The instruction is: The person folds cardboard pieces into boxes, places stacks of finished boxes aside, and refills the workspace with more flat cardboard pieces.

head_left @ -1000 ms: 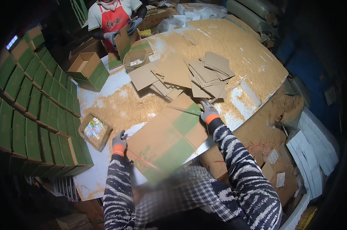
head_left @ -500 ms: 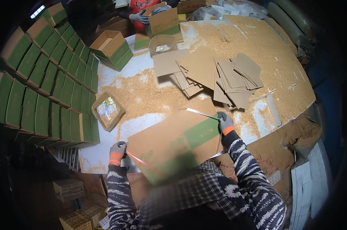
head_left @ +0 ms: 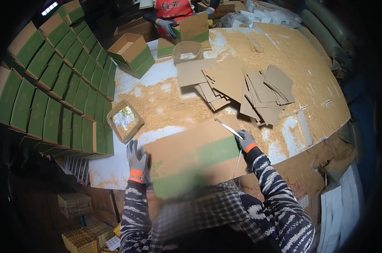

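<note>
A brown and green cardboard box (head_left: 186, 147) lies flattened in front of me at the table's near edge. Beside its left edge is my left hand (head_left: 137, 159), gloved in grey with an orange cuff, its fingers apart and nothing in them. My right hand (head_left: 245, 141), in a matching glove, is closed on a thin white strip (head_left: 227, 127) at the box's right edge. One end of that strip reaches over the cardboard, and another length hangs down along the right side. The lower part of the box is blurred close to my checked apron.
Stacked green-and-brown boxes (head_left: 52, 101) rise at the left. A basket (head_left: 125, 121) of small colourful packets stands near my left hand. Loose cardboard sheets (head_left: 262, 90) lie beyond the box. Across the table, a person in grey gloves handles a box (head_left: 194, 28). Crumbly tan bits cover much of the tabletop.
My left hand has let go of a strip at the box's left edge and opened, moving slightly right. My right hand keeps hold of its white strip. The view has shifted a little.
</note>
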Demonstrator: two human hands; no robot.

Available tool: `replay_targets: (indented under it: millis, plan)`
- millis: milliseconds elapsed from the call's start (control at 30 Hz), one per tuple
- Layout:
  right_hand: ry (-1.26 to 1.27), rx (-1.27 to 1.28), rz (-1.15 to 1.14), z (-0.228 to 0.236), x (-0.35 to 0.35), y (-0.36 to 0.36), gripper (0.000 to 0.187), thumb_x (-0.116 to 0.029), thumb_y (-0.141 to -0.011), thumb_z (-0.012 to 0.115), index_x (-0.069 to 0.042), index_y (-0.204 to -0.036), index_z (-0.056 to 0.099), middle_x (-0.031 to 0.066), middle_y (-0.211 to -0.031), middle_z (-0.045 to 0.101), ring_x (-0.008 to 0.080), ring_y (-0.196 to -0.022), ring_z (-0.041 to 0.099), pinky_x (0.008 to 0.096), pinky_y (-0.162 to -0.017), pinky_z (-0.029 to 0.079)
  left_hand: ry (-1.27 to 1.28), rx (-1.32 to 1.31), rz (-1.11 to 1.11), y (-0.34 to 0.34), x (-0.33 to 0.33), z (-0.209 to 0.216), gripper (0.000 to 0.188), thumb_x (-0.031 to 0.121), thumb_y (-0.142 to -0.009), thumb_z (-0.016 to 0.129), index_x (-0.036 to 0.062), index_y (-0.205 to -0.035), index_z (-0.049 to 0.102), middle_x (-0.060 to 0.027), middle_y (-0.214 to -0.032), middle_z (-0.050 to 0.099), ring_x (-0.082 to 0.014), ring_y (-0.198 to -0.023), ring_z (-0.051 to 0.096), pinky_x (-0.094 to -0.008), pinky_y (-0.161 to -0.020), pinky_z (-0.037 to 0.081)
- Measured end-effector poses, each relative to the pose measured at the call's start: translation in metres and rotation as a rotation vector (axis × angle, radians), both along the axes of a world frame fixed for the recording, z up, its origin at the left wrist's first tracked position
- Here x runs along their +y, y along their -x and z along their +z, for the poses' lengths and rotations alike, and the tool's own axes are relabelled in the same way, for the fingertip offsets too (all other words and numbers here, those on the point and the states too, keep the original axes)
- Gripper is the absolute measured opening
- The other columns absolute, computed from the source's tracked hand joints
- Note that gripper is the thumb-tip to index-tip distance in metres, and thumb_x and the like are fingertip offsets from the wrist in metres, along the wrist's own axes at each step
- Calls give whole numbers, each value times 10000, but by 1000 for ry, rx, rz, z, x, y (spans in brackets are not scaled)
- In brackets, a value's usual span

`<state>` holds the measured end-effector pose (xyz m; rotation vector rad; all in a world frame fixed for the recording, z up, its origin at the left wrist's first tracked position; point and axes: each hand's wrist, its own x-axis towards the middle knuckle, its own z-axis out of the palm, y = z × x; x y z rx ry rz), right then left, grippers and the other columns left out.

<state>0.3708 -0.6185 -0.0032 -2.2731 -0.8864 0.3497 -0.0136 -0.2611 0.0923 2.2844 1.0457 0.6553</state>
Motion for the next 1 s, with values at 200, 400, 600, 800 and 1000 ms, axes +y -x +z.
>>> replay_targets:
  millis: [200, 400, 600, 800, 1000]
  plan:
    - [-577, 1014, -516, 26, 14, -38, 193, -193, -906, 609, -55, -996, 710, 79, -720, 661, 147, -503, 568, 270, -426, 407, 62, 568, -275, -47, 8, -37, 582, 527, -858, 633, 230, -1355, 577, -138, -1496, 439, -385, -1409, 326, -482, -1145, 300]
    - [272, -187, -162, 117, 7, -25, 726, -336, -793, 700, -100, -1429, 440, 171, -1388, 508, 339, -1252, 505, 445, -1027, 433, -7, 446, -324, -24, -10, 54, 665, 465, -775, 760, 162, -1342, 592, -198, -1391, 541, -374, -1322, 466, -455, -1090, 384]
    - [-267, -768, 310, 317, 65, 84, 630, -334, -815, 690, -69, -1356, 502, 147, -1379, 515, 382, -1313, 435, 515, -1117, 311, -366, 114, -431, -59, -56, 216, 381, 247, -726, 819, 70, -1041, 699, -106, -922, 704, -260, -844, 688, -348, -757, 539]
    - [-356, -939, 397, 254, 60, 86, 583, -384, -782, 733, -136, -1286, 577, 91, -1317, 568, 306, -1234, 508, 498, -1056, 374, -217, 327, -648, -79, -56, 229, 439, 296, -895, 669, 85, -1271, 587, -168, -1122, 637, -354, -1066, 610, -392, -913, 479]
    - [-513, -565, 711, 295, 34, 83, 220, -287, -807, 762, -147, -961, 690, 28, -768, 640, 235, -818, 610, 379, -852, 468, -79, 570, -671, -102, 20, 238, 353, 243, -938, 593, 35, -1223, 596, -178, -1016, 692, -347, -932, 650, -407, -829, 500]
